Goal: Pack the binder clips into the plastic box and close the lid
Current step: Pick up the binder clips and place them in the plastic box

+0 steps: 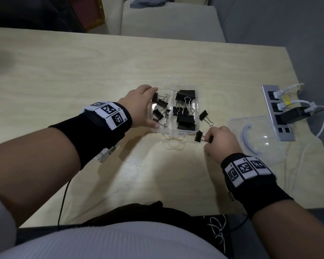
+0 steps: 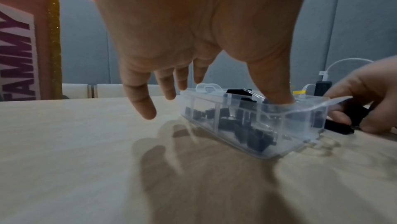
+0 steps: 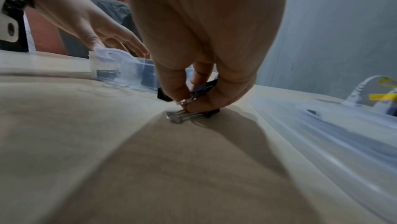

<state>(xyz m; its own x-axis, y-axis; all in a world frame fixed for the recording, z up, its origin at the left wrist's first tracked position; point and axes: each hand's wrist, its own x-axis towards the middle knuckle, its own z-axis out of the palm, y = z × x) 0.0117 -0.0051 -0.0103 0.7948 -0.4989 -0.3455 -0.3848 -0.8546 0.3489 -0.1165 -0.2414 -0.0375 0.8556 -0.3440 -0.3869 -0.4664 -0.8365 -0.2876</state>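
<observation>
Beside box (image 1: 173, 130); right grip (image 1: 220, 142) pinches clip (image 1: 199, 137); left grip (image 1: 141, 107) steadies box

Clear glossy plastic box (image 1: 196, 116), matt black clips (image 1: 186, 119), pale wood-grain table (image 1: 82, 71)

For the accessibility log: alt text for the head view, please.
The right hand pinches a binder clip by its wire handle beside the open plastic box of clips, which the left hand steadies. Another clip and the lid lie on the table.

Person in a white ribbed top (image 1: 108, 243)
Black wristbands (image 1: 94, 135) on both forearms carry white square-patterned tags (image 1: 108, 114).
</observation>
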